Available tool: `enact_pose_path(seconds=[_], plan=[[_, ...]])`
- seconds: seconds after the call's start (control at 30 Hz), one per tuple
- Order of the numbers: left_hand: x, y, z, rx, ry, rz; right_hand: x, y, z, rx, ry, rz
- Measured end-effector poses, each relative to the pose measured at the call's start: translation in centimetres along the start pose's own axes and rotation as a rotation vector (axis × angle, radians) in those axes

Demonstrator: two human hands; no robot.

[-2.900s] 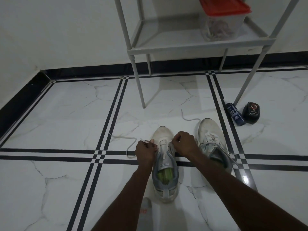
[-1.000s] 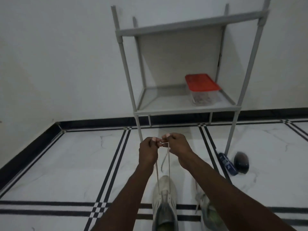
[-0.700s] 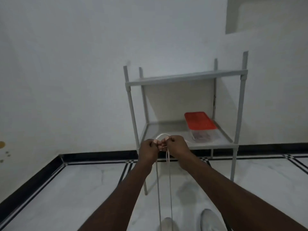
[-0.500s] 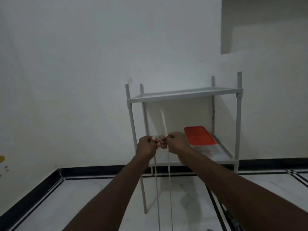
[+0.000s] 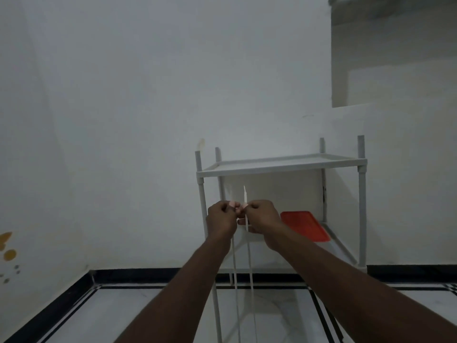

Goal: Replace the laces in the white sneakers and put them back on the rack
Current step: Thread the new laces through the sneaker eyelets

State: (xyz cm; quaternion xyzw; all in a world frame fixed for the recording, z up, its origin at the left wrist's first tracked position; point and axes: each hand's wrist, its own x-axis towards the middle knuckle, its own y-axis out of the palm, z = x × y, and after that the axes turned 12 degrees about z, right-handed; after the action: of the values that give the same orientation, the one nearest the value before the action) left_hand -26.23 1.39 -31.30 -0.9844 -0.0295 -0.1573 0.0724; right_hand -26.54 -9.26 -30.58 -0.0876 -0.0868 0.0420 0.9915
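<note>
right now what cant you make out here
- Sneakers: head view, cut off below the bottom edge.
- Lace lower ends: run off the bottom edge.
- Each grip on the lace: left hand and right hand cover it.
- Red-lidded box: right arm hides its body.

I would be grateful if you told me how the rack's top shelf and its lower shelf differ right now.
The top shelf shows nothing on it; the lower shelf carries a container with a red lid. The top shelf sits above the raised hands and is seen nearly edge-on, while the lower shelf is partly hidden behind the right hand and forearm. Both are pale grey, held by the same posts of the rack.
</note>
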Motion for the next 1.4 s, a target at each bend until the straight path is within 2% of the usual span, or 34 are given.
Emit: enact_pose_path(seconds=[0.43, 0.83, 1.2, 1.4], plan=[[0.6, 0.4, -0.7, -0.142, -0.006, -0.031, 0.1, -0.1, 0.1, 0.049, -0.1, -0.058], [0.9, -0.1, -0.8, -0.196, -0.004, -0.043, 0.8, -0.1, 0.5, 0.105, -0.084, -0.063], [1.2, -0.5, -0.2, -0.147, -0.01, -0.045, 1.2, 0.0, 0.3, 0.131, -0.08, -0.028], [-1.1, -0.4, 2.9, 0.062, 0.039, -0.042, -0.7, -0.5, -4.1, -0.031, -0.062, 0.023]])
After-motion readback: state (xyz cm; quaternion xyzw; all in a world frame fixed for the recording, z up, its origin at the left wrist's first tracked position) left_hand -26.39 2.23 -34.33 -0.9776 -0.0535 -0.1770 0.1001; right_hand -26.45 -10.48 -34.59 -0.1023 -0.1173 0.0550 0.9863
